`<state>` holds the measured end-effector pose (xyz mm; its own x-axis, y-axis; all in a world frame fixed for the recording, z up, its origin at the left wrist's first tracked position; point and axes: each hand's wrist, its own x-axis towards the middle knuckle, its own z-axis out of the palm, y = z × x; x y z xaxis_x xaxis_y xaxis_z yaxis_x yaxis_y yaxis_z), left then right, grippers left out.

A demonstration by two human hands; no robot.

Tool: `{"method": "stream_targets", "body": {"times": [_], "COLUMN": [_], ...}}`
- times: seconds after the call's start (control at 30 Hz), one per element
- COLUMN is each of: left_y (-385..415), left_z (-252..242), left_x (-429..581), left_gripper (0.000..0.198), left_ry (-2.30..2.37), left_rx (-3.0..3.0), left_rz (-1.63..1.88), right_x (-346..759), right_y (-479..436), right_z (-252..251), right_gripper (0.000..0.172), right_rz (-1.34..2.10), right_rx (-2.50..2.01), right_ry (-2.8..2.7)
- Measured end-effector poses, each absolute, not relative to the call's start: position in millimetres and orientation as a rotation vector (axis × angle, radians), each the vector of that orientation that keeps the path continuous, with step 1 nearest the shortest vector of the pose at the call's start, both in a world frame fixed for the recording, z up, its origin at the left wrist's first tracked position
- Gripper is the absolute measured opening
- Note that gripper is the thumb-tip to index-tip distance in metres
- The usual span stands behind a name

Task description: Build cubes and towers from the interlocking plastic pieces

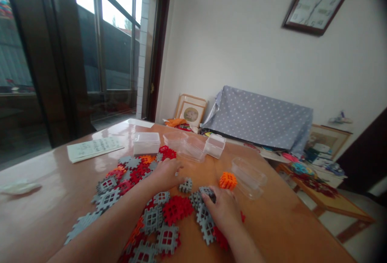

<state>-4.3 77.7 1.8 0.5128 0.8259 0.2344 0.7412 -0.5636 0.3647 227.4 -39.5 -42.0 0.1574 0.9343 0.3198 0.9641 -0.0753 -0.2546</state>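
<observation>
My left hand [167,174] reaches over the middle of the table, its fingers loosely bent and a little apart. A small grey toothed block [185,185] stands right by its fingertips; I see no firm grip on it. With thumb and fingers, my right hand [225,208] grips a group of joined grey interlocking blocks [205,218], some with window-like grids. Red blocks [220,237] show under that hand. An orange cube of joined pieces [228,180] sits just beyond it. Between my arms lie red toothed pieces [177,209] and grey window pieces [167,238].
Loose grey, red and orange pieces [109,199] spread along my left forearm. Behind them are a lidded plastic box [146,143], a smaller box [215,146] and clear open containers [249,178]. A handwritten paper pad [94,148] lies at the left, near a crumpled wrapper [18,187].
</observation>
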Motion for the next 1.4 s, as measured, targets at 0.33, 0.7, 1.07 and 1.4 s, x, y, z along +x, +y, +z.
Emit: {"method": "stream_targets", "body": {"times": [0.33, 0.7, 1.07, 1.4], "left_y": [70, 53, 51, 51], "left_z": [8, 16, 24, 21], "left_x": [5, 20, 14, 18], "left_gripper": [0.042, 0.046, 0.035, 0.031], "left_ry": [1.059, 0.661, 0.682, 0.686], "left_rx": [2.231, 1.539, 1.516, 1.616], "left_rz": [0.773, 0.661, 0.676, 0.720], "right_x": [226, 207, 210, 210], "right_y": [-36, -47, -47, -47], "right_z": [-42, -31, -32, -30], "right_gripper": [0.044, 0.059, 0.035, 0.026], "right_rz": [-0.094, -0.034, 0.116, 0.040], "right_rx": [-1.736, -1.501, -1.502, -1.562], "right_ry": [-1.694, -1.716, -1.712, -1.662]}}
